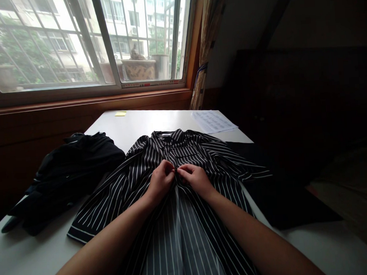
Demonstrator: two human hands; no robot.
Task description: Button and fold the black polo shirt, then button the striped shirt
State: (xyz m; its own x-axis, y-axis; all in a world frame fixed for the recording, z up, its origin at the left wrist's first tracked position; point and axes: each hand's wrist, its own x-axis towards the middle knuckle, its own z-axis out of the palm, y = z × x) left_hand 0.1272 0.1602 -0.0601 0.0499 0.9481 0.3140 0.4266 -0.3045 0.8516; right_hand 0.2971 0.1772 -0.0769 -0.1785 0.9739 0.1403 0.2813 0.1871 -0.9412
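A black shirt with white stripes [135,165] lies face up on the white table [157,117], collar toward the window and sleeves spread to both sides. Below the chest its front hangs apart, showing the greyer inner side of the cloth. My left hand [162,178] pinches one front edge at the middle of the shirt. Right beside it, my right hand [196,178] pinches the other edge, and the fingertips of both nearly meet. Whether a button sits between them is too small to make out.
Dark folded clothes [76,169] are heaped at the left of the table. Another dark cloth [293,201] lies at the right edge. Printed sheets [215,121] and a yellow sticky note [120,113] rest at the far end, below a barred window [72,44] with a tied curtain [202,66].
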